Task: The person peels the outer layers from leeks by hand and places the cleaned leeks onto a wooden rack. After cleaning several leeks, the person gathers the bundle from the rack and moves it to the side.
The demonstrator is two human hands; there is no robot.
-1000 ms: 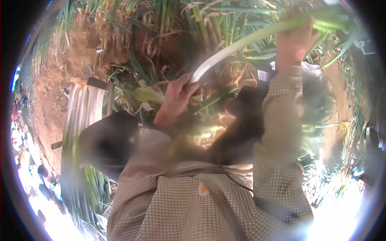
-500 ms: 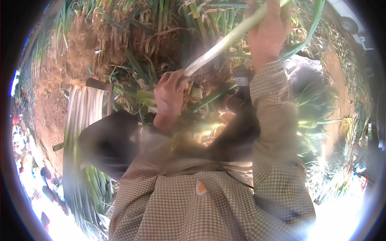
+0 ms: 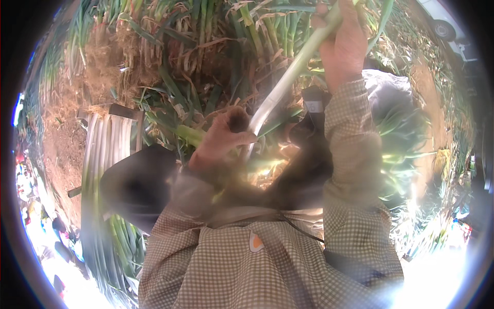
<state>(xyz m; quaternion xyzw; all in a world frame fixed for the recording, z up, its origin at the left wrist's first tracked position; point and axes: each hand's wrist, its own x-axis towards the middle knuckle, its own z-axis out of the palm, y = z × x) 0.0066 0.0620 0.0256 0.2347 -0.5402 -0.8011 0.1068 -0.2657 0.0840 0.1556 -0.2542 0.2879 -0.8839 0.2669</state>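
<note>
A long green onion (image 3: 285, 80) slants across the space before me, its white stem pointing down toward my knees and its green leaves at the top. My right hand (image 3: 346, 54) is closed around its upper part, arm stretched forward. Beside the lower white end is my left hand (image 3: 218, 138), fingers curled but apart from the thumb. The thumb tip meets or nearly meets the stem; I cannot tell which. Left of my knee, a bundle of trimmed green onions (image 3: 105, 139) lies in a low wooden frame (image 3: 126, 110), white ends away from me.
Many untrimmed green onions (image 3: 206, 26) with dry leaves and soil-covered roots stand along the far side. Loose leaves litter the ground under my hands. A pale plastic bag (image 3: 388, 87) and more green leaves (image 3: 401, 129) are at the right. A vehicle wheel (image 3: 443, 31) shows far right.
My left hand has loosened from the onion's white stem, turned and come slightly nearer to me. The onion's lower end has swung down toward my lap; my right hand keeps its grip.
</note>
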